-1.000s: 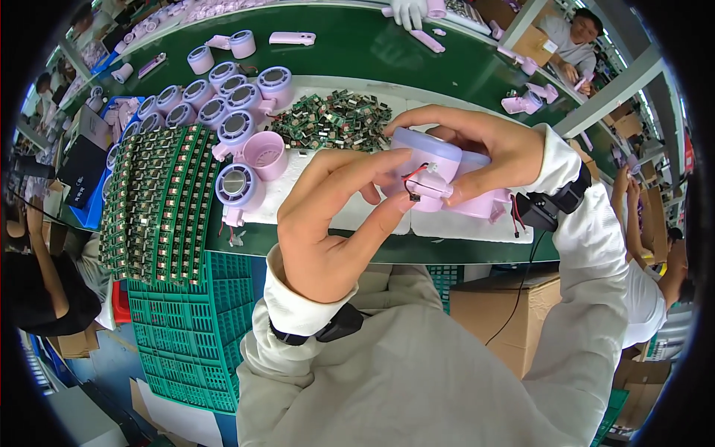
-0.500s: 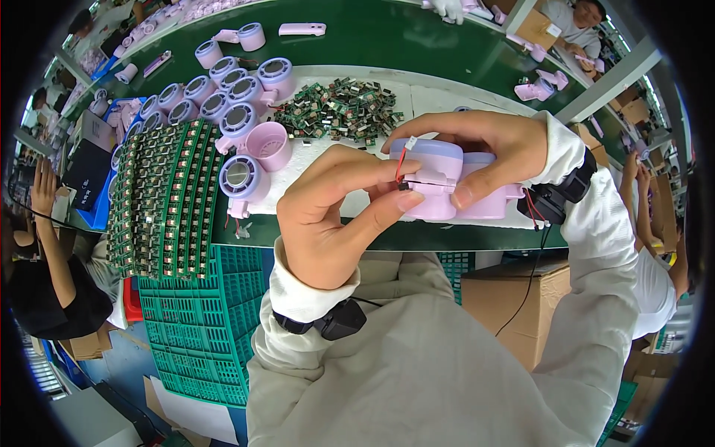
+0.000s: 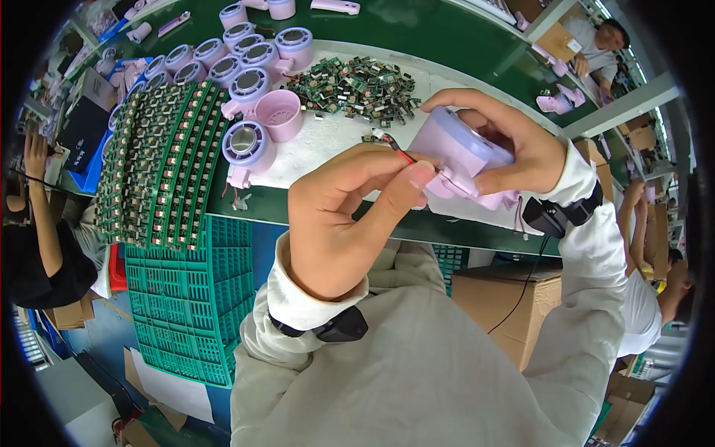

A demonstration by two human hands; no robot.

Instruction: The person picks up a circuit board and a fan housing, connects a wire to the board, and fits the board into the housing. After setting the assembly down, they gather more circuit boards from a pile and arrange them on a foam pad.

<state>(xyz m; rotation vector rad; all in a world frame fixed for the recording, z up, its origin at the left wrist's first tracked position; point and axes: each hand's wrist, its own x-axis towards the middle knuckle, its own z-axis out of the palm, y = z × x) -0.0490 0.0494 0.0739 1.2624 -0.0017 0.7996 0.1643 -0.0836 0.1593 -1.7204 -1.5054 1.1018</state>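
Above the worktop's near edge, the left hand pinches red and black wires between its fingers, beside a pink-and-lilac fan housing gripped by the right hand. Lead-handling seems underway; next probably calls for gentle guidance without tugging. Beyond lie heaped circuit boards.

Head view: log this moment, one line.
left hand: pinches thin red-and-black wires | right hand: grips lavender-rimmed pink plastic housing | beyond: heaped green circuit boards
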